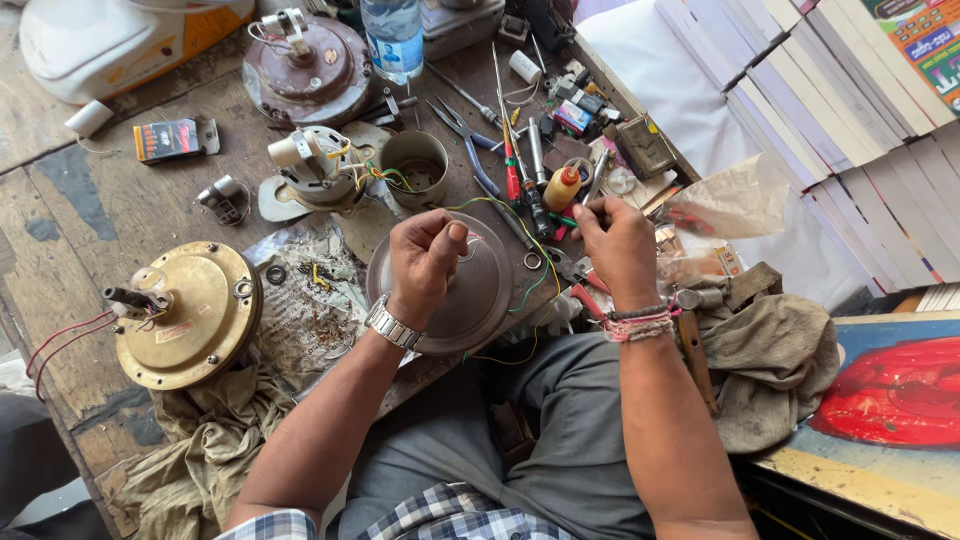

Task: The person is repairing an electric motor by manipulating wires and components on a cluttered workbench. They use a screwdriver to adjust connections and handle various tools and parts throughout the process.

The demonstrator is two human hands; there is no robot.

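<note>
I see my left hand (425, 255) clenched above the round metal cover (450, 300), my right hand (618, 245) pinching thin wires (500, 208) over the cluttered surface (80, 210).

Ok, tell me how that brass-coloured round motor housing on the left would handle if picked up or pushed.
The brass-coloured motor housing looks like solid metal, so probably heavy for its size and stiff. It lies flat on its broad face, so it should slide, not roll. Its red wires would likely trail floppily.
</note>
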